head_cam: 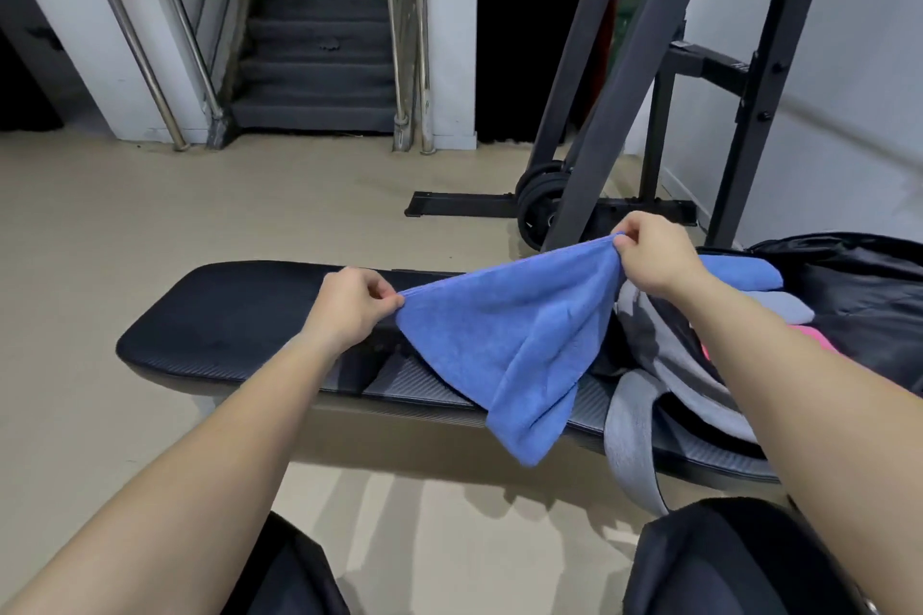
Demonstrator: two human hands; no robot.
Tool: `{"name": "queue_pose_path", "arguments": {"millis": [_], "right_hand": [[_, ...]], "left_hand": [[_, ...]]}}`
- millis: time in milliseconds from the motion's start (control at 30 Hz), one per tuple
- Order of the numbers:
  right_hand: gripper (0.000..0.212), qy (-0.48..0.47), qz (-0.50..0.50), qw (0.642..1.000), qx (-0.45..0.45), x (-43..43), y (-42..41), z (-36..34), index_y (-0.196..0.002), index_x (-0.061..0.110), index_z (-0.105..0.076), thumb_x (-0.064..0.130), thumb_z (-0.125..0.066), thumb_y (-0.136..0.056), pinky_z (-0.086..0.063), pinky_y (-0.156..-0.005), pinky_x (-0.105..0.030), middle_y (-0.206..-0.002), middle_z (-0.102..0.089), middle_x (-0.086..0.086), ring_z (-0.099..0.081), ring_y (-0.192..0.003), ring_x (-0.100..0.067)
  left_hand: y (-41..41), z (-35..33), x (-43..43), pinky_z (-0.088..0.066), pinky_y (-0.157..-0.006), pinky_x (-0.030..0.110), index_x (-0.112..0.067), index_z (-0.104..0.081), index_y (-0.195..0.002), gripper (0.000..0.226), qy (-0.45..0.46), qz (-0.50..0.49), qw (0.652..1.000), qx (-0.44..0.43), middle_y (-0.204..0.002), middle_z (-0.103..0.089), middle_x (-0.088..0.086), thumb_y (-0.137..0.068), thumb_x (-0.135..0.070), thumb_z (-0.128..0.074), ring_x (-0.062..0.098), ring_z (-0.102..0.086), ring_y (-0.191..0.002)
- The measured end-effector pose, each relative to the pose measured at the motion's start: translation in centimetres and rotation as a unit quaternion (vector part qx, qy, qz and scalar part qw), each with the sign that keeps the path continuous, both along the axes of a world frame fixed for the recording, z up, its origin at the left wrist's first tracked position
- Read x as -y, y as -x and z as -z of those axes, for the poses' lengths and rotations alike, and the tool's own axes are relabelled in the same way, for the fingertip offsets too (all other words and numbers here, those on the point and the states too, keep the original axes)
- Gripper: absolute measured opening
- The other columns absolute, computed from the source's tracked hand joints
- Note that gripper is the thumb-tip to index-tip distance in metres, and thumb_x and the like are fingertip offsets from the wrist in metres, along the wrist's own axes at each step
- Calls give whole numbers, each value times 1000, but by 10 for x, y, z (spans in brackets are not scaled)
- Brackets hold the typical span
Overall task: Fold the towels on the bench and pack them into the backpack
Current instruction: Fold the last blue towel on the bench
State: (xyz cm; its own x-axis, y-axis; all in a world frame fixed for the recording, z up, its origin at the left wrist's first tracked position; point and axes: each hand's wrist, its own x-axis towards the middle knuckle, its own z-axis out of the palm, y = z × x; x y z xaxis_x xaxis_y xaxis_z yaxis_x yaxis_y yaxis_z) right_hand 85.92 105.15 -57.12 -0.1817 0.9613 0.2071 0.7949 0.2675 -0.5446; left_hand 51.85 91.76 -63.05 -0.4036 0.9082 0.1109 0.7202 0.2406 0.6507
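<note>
A blue towel (514, 340) hangs stretched between my hands above the black padded bench (225, 315). My left hand (349, 302) pinches its left corner and my right hand (654, 255) pinches its right corner, held a little higher. The towel's lower part droops over the bench's front edge. At the right end of the bench lies the black backpack (849, 275), open, with a folded blue towel (739, 272), a grey towel (779, 307) and a pink one (804, 340) showing inside. A grey towel (634, 439) drapes off the bench under my right forearm.
A black steel weight rack (649, 90) with weight plates (539, 200) stands behind the bench at the right. Stairs (319, 40) with metal handrails rise at the back. Beige floor surrounds the bench. My knees (724, 559) are at the bottom edge.
</note>
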Motion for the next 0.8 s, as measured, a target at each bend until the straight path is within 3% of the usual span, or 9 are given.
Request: {"name": "queue_pose_path", "arguments": {"millis": [100,167,367,567,800], "right_hand": [[17,-18,7,1000,-18,8,0,-20,-95,14,-62,16,-46,-100,-48,-72,-37,-93,-66,-10,-59,-85,-29],[17,-31,15,999,-40,14,6,-38,-96,13,-61,16,-46,-100,-44,-72,-36,-96,-64,-10,-56,-86,-29],[17,-76,29,993,-87,28,15,-110,-96,12,-61,18,-46,-100,-39,-72,-33,-102,-66,-13,-56,-88,-30],[17,-128,25,981,-142,43,22,-185,-92,17,-59,18,-44,-100,-40,-70,-34,-101,-63,-10,-55,-87,-28],[18,-96,15,990,-106,39,13,-192,-100,13,-61,17,-43,-101,-36,-76,-30,-111,-62,-9,-51,-93,-25]], "left_hand": [[8,-38,11,-46,-57,24,-17,-73,-75,16,-30,-9,999,-20,-78,-72,-3,-84,-30,-78,13,-64,-69],[10,-66,18,-46,-58,25,-18,-75,-78,15,-45,-10,997,-58,-79,-71,-3,-86,-30,-76,16,-64,-71],[21,-141,37,-53,-79,33,-21,-78,-84,14,-90,-3,983,-158,-83,-75,-2,-85,-34,-76,19,-67,-85],[23,-237,45,-50,-78,32,-19,-77,-87,11,-224,-62,949,-211,-88,-75,-1,-89,-29,-72,19,-67,-87],[12,-266,52,-54,-80,34,-20,-76,-87,11,-195,-47,952,-231,-87,-74,-1,-87,-31,-72,20,-67,-86]]}}
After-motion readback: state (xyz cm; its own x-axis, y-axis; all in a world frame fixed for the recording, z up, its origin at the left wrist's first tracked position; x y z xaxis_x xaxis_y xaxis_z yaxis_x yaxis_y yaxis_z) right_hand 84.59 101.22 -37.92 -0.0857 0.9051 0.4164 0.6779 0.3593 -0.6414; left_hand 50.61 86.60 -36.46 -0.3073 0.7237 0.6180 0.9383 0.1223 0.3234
